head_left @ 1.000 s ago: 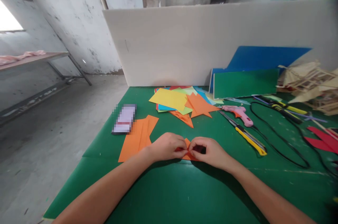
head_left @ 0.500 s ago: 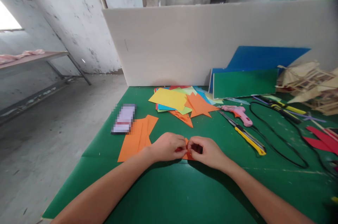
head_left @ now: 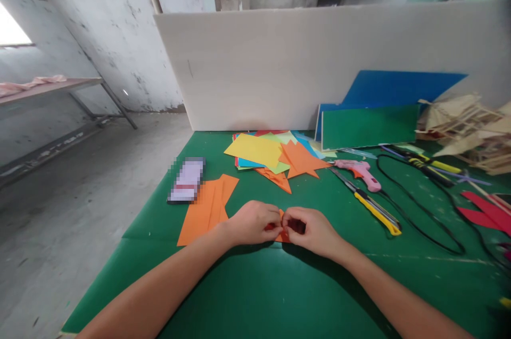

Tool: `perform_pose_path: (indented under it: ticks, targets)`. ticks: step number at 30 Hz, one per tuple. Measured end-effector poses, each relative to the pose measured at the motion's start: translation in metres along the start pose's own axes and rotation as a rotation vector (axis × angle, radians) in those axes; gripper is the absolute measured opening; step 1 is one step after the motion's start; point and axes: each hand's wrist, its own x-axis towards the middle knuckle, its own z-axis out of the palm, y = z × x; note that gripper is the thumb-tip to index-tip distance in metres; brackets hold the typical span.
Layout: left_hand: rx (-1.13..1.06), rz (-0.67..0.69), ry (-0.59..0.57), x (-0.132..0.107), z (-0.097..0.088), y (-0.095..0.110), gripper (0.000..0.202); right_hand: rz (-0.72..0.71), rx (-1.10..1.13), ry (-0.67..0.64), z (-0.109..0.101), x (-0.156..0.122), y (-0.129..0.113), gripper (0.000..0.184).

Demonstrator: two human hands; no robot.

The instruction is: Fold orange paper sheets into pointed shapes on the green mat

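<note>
1. Head view, the hands: the left hand point(head_left: 255, 223) and right hand point(head_left: 315, 230) meet above the middle of a green worktop point(head_left: 259, 291), back from its near edge. Each appears to pinch a small orange piece point(head_left: 282, 238) between thumb and fingers; the exact grip of the left is partly hidden.

2. Head view, where the piece lies: it sits between the two hands, at their fingertips, mostly covered. Only slivers show, above and below the fingers, its lower part seemingly resting on the worktop.

3. Head view, progress: the piece seems to be midway through shaping by hand. Creased orange paper point(head_left: 205, 211) lies toward the left edge, just beside a phone point(head_left: 187, 182). A pointed orange shape point(head_left: 301, 160), seemingly worked already, lies toward the far edge, against a pile topped by a yellow sheet point(head_left: 253, 150). How much is left cannot be told.

4. Head view, farther right: a pink glue gun point(head_left: 361, 171) and a yellow knife point(head_left: 377, 213) lie apart from both hands.
</note>
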Motion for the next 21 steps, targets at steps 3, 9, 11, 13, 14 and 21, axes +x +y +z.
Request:
perform_pose_path:
  ticks: [3, 9, 11, 13, 14, 21]
  targets:
    - [-0.007, 0.004, -0.006, 0.000, 0.000, -0.001, 0.018, -0.010, -0.006, 0.007, 0.001, 0.000, 0.001, 0.008]
    - [-0.017, 0.003, -0.026, -0.001, 0.000, -0.002, 0.016, -0.011, -0.055, 0.037, 0.010, 0.002, 0.003, 0.012]
    - [-0.028, 0.018, -0.033, 0.000, 0.000, -0.002, 0.017, -0.011, -0.024, 0.035, 0.011, 0.003, 0.005, 0.013]
    - [-0.031, 0.021, -0.035, 0.000, -0.001, -0.002, 0.018, -0.009, 0.039, 0.023, 0.011, 0.003, 0.007, 0.015]
    - [-0.029, 0.016, -0.036, 0.000, -0.001, -0.002, 0.019, -0.003, 0.077, 0.012, 0.009, 0.004, 0.008, 0.016]
    - [-0.036, 0.039, -0.042, -0.001, 0.000, -0.001, 0.017, 0.031, 0.213, -0.053, -0.001, 0.002, 0.011, 0.021]
